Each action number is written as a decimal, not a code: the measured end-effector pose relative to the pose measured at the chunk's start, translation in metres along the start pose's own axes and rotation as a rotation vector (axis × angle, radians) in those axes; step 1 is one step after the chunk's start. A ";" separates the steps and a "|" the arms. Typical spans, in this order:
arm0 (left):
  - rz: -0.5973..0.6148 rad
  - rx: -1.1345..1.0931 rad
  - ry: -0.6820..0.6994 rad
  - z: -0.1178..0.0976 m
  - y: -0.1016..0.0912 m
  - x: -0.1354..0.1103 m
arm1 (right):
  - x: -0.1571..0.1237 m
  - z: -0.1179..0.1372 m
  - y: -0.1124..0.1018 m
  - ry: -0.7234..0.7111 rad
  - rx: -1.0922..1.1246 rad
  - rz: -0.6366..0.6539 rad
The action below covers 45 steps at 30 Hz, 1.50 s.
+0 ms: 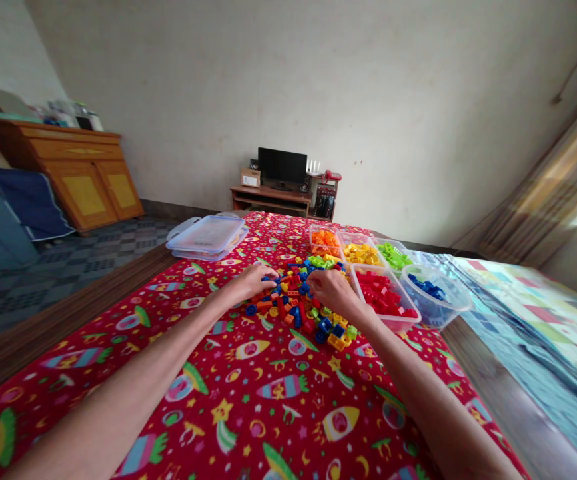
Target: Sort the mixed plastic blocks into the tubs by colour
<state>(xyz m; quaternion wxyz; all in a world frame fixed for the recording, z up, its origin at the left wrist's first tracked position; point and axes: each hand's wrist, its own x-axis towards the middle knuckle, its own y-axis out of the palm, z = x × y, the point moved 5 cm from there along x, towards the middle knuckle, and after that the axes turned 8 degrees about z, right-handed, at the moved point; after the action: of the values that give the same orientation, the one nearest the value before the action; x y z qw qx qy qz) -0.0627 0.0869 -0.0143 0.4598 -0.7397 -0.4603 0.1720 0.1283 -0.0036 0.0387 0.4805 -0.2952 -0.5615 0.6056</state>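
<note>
A loose pile of mixed-colour toy building blocks [293, 293] lies on the red patterned cloth. At its left edge is my left hand [252, 281], with its fingers closed on a blue building block [268, 281]. My right hand [332, 289] is over the right side of the pile, fingers curled down and closed; what they grip is hidden. Right beside that hand stands a clear box of red blocks [381, 293]. Behind it are boxes of orange blocks [325, 241], yellow blocks [362, 254] and green blocks [393, 255]. A round tub holds blue blocks [426, 287].
Stacked clear lids [208, 235] lie at the table's left far edge. A bed [528, 313] adjoins the table on the right. Beyond stand a desk with a monitor [282, 167] and, at left, a wooden cabinet [86, 177].
</note>
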 end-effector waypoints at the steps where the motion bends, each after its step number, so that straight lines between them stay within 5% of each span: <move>1: 0.007 0.010 0.000 -0.002 0.003 0.000 | 0.000 0.000 0.000 -0.003 0.001 0.002; 13: 0.031 -0.293 -0.040 -0.004 -0.001 0.002 | 0.005 0.004 0.016 -0.051 0.054 0.012; 22: 0.082 -0.529 0.013 -0.048 0.002 -0.003 | 0.006 0.010 0.016 -0.072 0.436 -0.107; 27: 0.168 -0.532 0.063 -0.064 0.009 -0.002 | 0.006 0.011 0.016 -0.116 0.409 -0.167; 32: 0.115 0.160 -0.114 -0.028 -0.031 -0.011 | 0.006 0.005 0.017 -0.050 0.362 -0.229; 35: 0.162 0.381 -0.225 0.002 -0.043 -0.017 | 0.007 0.005 0.018 -0.073 0.349 -0.255; 40: 0.238 0.294 -0.153 0.022 -0.019 -0.012 | 0.006 0.007 0.023 -0.091 0.352 -0.232; 45: 0.123 0.102 -0.161 0.023 -0.014 -0.004 | 0.005 0.010 0.021 -0.069 0.386 -0.223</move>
<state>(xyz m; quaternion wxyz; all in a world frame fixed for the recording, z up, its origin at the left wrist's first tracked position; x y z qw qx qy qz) -0.0873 0.0976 -0.0151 0.4472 -0.7258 -0.4403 0.2818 0.1121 -0.0010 0.0217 0.5724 -0.1129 -0.4807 0.6546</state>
